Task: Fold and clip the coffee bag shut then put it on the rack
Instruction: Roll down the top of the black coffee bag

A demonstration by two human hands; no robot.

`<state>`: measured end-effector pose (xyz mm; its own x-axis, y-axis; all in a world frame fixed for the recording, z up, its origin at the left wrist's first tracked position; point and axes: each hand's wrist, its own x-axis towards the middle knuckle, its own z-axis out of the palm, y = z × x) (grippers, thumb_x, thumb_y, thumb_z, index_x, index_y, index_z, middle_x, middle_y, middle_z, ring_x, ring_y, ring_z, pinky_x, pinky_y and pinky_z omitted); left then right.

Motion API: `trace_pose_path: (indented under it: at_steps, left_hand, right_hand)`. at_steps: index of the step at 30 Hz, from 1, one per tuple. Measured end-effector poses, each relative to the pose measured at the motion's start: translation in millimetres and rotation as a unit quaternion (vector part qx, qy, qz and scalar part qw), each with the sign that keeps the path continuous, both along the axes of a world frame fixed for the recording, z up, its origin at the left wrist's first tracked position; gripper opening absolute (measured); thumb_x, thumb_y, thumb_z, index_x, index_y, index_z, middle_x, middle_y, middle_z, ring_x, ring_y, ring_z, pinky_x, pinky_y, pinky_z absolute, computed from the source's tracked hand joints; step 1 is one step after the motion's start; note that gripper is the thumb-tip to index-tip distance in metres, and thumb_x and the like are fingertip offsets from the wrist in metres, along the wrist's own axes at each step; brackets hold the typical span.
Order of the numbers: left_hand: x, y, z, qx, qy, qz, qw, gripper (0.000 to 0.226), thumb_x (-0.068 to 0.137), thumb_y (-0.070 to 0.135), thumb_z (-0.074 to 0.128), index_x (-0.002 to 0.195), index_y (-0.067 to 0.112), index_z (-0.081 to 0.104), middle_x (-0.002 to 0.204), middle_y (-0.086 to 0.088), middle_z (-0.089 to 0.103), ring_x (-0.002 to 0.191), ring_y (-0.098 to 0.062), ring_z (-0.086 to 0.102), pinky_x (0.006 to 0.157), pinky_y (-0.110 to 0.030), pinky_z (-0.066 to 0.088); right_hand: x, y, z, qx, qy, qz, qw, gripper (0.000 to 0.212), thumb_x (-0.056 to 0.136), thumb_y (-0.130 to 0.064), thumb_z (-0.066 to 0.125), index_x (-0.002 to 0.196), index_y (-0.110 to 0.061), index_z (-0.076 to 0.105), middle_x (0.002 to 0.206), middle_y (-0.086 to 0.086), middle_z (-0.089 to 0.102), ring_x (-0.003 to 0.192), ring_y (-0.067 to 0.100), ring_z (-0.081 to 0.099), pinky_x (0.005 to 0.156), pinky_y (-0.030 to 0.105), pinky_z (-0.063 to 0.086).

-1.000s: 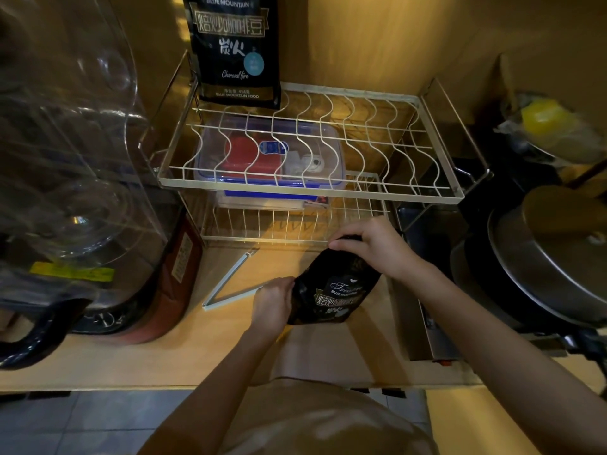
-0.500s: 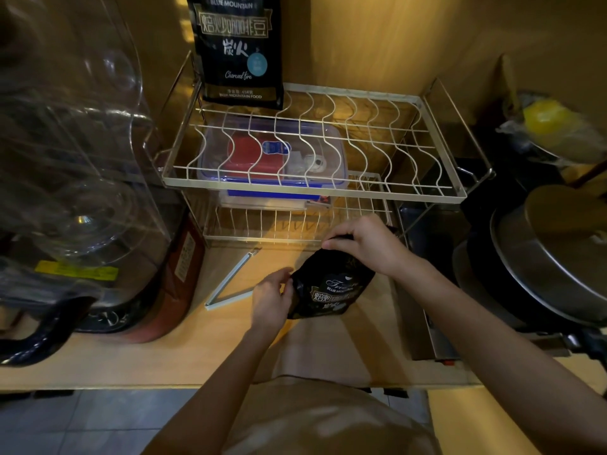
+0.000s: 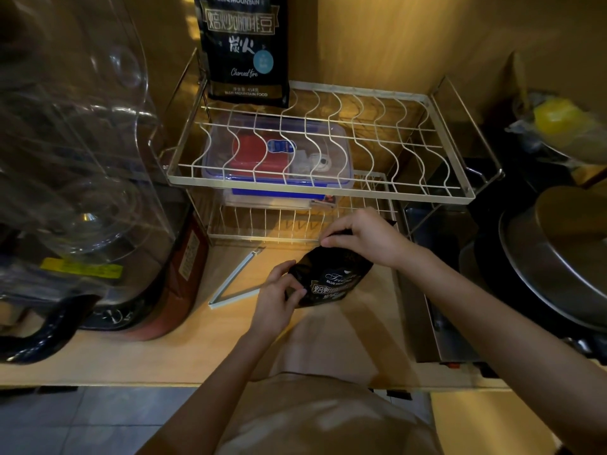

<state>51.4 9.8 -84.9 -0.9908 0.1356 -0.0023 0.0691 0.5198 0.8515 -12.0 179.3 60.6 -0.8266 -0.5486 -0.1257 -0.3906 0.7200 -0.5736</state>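
A small black coffee bag [image 3: 331, 280] lies tilted on the wooden counter, in front of the white wire rack [image 3: 322, 188]. My right hand [image 3: 363, 236] pinches the bag's top end, which is bent over. My left hand [image 3: 277, 298] grips the bag's lower left edge. A white bag clip [image 3: 235, 279], open in a V, lies on the counter just left of my left hand. A taller black coffee bag [image 3: 244, 47] stands on the rack's top shelf at the back left.
A clear plastic box [image 3: 279, 152] with red contents sits on the rack's lower shelf. A large clear jug on a dark base [image 3: 82, 178] fills the left side. A steel pan with lid [image 3: 565, 254] and a sink edge [image 3: 423, 300] lie on the right.
The bag's top has been folded lower under my right hand, making the bag shorter. My left hand has shifted along the bag's left edge. The clip has not moved.
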Motion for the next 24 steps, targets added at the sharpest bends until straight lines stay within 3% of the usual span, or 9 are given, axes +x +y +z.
trace_pose_path:
  at_steps: [3, 6, 10, 13, 17, 22, 24]
  left_hand:
    - [-2, 1, 1, 0.006, -0.007, -0.021, 1.0, 0.004, 0.084, 0.007, 0.055, 0.081, 0.007, 0.055, 0.139, -0.01, 0.037, 0.125, -0.013, 0.034, 0.097, -0.02, 0.031]
    - [2, 1, 0, 0.03, 0.001, -0.038, 0.999, 0.01, 0.089, 0.009, 0.047, 0.081, 0.016, 0.045, 0.142, -0.009, 0.033, 0.129, -0.017, 0.034, 0.099, -0.025, 0.035]
    - [5, -1, -2, 0.017, 0.012, -0.058, 0.998, 0.009, 0.093, 0.016, 0.041, 0.089, 0.012, 0.048, 0.146, -0.006, 0.03, 0.129, -0.016, 0.036, 0.099, -0.028, 0.038]
    - [5, -5, -6, -0.008, 0.024, -0.068, 0.997, 0.009, 0.089, 0.026, 0.049, 0.088, 0.018, 0.048, 0.144, -0.002, 0.032, 0.127, -0.016, 0.038, 0.096, -0.027, 0.037]
    - [3, -7, -5, -0.034, 0.046, -0.071, 0.996, 0.04, 0.073, 0.045, 0.064, 0.103, 0.022, 0.054, 0.139, 0.003, 0.039, 0.123, -0.009, 0.036, 0.099, -0.028, 0.037]
    - [-1, 1, -4, 0.031, 0.067, -0.031, 0.997, 0.028, 0.075, 0.026, 0.069, 0.098, 0.01, 0.064, 0.127, 0.008, 0.044, 0.116, 0.001, 0.041, 0.095, -0.005, 0.033]
    - [0, 0, -6, 0.054, 0.064, -0.025, 0.996, 0.029, 0.074, 0.026, 0.066, 0.099, 0.009, 0.068, 0.126, 0.007, 0.046, 0.114, 0.004, 0.041, 0.095, -0.002, 0.033]
  right_hand:
    - [-6, -4, 5, 0.05, 0.035, 0.034, 0.998, 0.019, 0.087, -0.018, 0.057, 0.104, -0.015, 0.066, 0.106, 0.004, 0.071, 0.099, 0.016, 0.063, 0.089, 0.039, 0.05]
    - [-10, -8, 10, 0.163, 0.086, 0.115, 0.976, 0.026, 0.086, -0.019, 0.056, 0.111, -0.023, 0.061, 0.115, -0.001, 0.067, 0.106, 0.017, 0.06, 0.09, 0.041, 0.049]
    - [-14, -12, 13, 0.27, 0.115, 0.166, 0.941, 0.02, 0.084, -0.02, 0.058, 0.104, -0.021, 0.061, 0.107, 0.002, 0.066, 0.102, 0.021, 0.059, 0.084, 0.042, 0.05]
    - [-15, -14, 12, 0.279, 0.134, 0.172, 0.935, 0.012, 0.085, -0.019, 0.057, 0.095, -0.017, 0.063, 0.099, 0.003, 0.068, 0.096, 0.021, 0.061, 0.079, 0.036, 0.049]
    - [-10, -15, 8, 0.255, 0.135, 0.167, 0.943, 0.013, 0.086, -0.019, 0.056, 0.096, -0.014, 0.063, 0.099, 0.005, 0.068, 0.095, 0.021, 0.062, 0.076, 0.032, 0.045]
    - [-4, -10, 10, 0.215, 0.13, 0.166, 0.954, 0.014, 0.086, -0.018, 0.055, 0.095, -0.012, 0.065, 0.096, 0.005, 0.07, 0.092, 0.02, 0.063, 0.076, 0.028, 0.043]
    - [-3, -8, 11, 0.199, 0.133, 0.16, 0.958, 0.015, 0.086, -0.018, 0.056, 0.095, -0.011, 0.066, 0.095, 0.006, 0.071, 0.092, 0.021, 0.064, 0.078, 0.032, 0.046]
